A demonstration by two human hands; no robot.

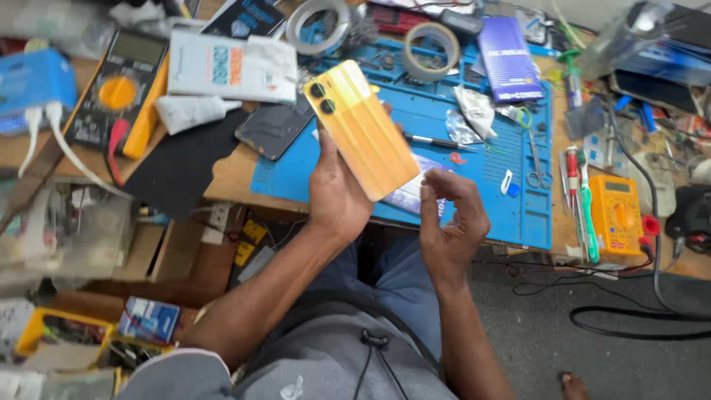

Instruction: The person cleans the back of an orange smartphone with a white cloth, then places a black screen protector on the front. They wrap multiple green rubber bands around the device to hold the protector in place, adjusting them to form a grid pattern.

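Observation:
My left hand (337, 194) grips a yellow-orange smartphone (361, 127) from below, its glossy back with two round camera lenses facing up, tilted over the blue work mat (518, 215). My right hand (452, 215) hovers just right of the phone's lower corner, fingers curled and pinched together near the phone's edge. I cannot tell whether it holds anything small. A dark phone screen panel (272, 127) lies on the bench left of the held phone.
Around the mat lie a black-and-orange multimeter (122, 92), a smaller orange multimeter (616, 213), two tape rolls (429, 50), scissors (538, 159), tweezers, screwdrivers (574, 174), a white packet (229, 68), a blue box (508, 61) and cables. Drawers and parts bins sit lower left.

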